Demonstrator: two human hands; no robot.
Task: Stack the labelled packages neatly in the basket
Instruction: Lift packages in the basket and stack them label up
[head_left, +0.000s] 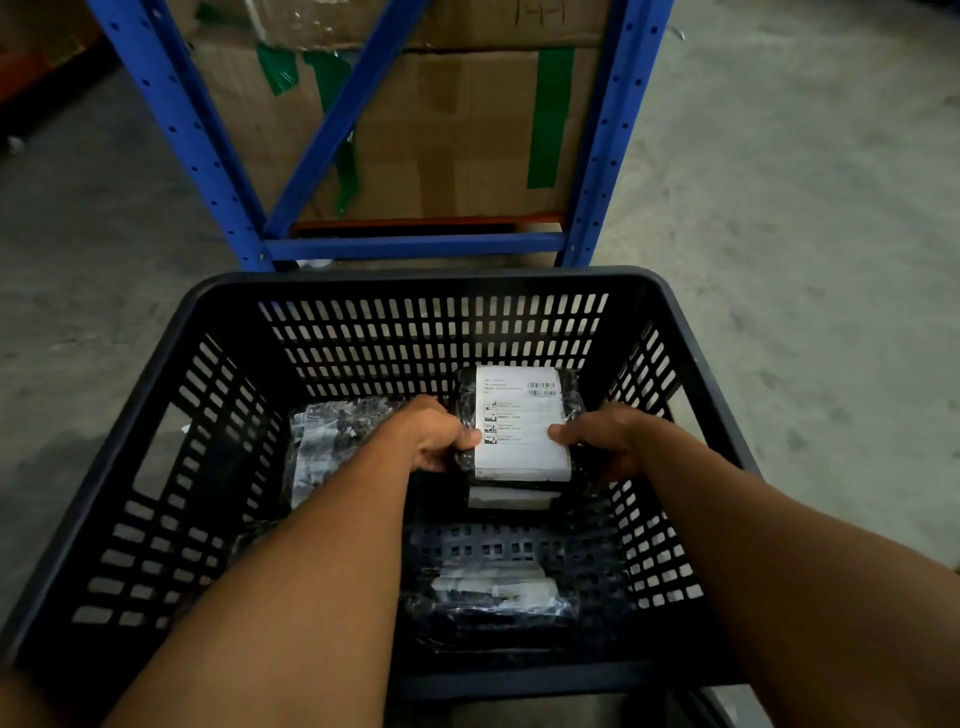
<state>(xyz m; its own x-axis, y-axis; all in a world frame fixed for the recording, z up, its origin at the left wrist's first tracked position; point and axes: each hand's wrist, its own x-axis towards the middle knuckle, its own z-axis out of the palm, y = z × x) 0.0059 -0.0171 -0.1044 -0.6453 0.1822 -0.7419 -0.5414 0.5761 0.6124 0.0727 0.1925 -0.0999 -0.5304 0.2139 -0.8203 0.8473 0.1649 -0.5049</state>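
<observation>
A dark slotted plastic basket (436, 283) fills the lower view. Inside it, at the far right, a black-wrapped package with a white printed label (519, 415) lies face up on top of another package whose edge (511, 499) shows just beneath. My left hand (428, 434) grips its left side and my right hand (605, 436) grips its right side, thumbs on the label. A clear-wrapped package (327, 447) lies at the far left of the basket. A third wrapped package (493, 597) lies near the front wall.
A blue steel rack (410, 244) stands just beyond the basket, holding large cardboard boxes (441, 130) with green tape. Grey concrete floor (779, 234) spreads to both sides.
</observation>
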